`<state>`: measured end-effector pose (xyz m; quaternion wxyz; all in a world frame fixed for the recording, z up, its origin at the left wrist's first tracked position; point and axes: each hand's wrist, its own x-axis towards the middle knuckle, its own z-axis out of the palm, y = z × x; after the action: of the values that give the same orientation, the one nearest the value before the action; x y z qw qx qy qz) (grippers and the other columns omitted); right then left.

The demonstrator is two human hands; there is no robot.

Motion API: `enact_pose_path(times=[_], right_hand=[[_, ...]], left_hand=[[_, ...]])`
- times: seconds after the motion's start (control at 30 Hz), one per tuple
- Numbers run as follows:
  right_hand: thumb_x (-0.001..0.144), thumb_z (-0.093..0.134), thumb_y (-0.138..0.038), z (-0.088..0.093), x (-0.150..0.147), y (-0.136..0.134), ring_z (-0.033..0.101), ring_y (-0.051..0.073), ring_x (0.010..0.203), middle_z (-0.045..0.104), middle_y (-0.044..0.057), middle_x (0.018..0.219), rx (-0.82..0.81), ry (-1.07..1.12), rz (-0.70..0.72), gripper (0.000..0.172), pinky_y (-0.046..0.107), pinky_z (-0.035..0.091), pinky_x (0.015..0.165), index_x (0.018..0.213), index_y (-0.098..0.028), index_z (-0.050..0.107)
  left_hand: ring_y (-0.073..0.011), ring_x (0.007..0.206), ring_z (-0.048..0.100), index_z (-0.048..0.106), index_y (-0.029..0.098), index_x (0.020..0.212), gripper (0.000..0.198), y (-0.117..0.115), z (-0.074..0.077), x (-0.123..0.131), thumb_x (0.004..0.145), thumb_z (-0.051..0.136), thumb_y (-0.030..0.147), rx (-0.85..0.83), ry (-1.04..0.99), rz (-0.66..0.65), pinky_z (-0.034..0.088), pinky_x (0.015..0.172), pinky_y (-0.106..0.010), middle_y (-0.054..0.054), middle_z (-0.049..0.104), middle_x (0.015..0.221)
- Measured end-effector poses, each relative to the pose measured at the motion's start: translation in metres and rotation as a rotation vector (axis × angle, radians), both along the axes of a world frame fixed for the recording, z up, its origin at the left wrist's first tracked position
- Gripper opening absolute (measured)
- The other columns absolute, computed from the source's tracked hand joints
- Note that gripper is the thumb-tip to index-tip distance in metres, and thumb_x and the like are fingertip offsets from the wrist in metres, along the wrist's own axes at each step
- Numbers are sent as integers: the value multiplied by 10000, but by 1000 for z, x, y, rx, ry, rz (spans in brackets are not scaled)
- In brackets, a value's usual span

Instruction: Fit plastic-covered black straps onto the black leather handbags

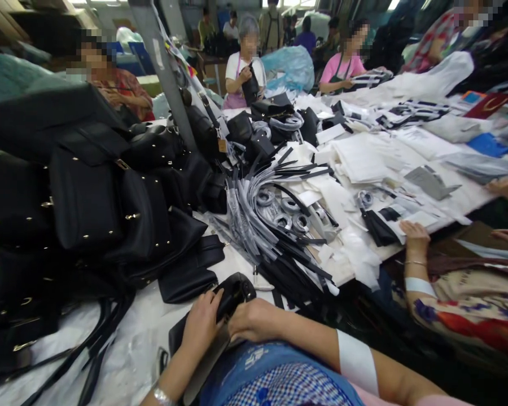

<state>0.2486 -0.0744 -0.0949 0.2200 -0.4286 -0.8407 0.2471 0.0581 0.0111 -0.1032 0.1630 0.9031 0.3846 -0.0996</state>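
Observation:
Close to my body at the table edge is a black leather-like bag (237, 286), tilted, with its lighter inner or lower side towards me. My left hand (202, 322) lies over its near side, fingers bent around the edge. Curled fingers of my right hand (254, 320) pinch at the bag's edge just beside the left. The fingertips of the right hand are hidden. Just beyond, small flat black pouches (190, 270) lie on the table, next to a heap of plastic-wrapped straps (249, 220).
Black bags with gold studs (84, 197) are piled high at left, beside a grey metal post (169, 73). Loose black straps (97, 344) lie at front left. White sheets (359, 155) cover the right side. A co-worker's hand (415, 234) rests on the table there; other people sit opposite.

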Motion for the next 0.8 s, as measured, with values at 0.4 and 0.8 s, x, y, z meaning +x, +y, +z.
enact_pose_path(times=[0.4,0.8], right_hand=[[927,480,-229,-38,194,78,569,258,1161,640,149,1246,-272,-232,-1130,375,360,392,1012,1271,-140,601],[907,509,-510,-48,224,100,624,281,1076,716,94,1109,-523,-332,-1022,393,349,447,898,1090,-238,725]], left_hand=[[-294,1387,354,297,293,1475,877,-33,15,-17,691,681,213,-82,-161,154,316,1128,-449,-77,383,1511],[-240,1182,602,600,298,1268,456,-35,15,4,831,500,213,-195,-290,219,464,1038,-410,-28,643,1287]])
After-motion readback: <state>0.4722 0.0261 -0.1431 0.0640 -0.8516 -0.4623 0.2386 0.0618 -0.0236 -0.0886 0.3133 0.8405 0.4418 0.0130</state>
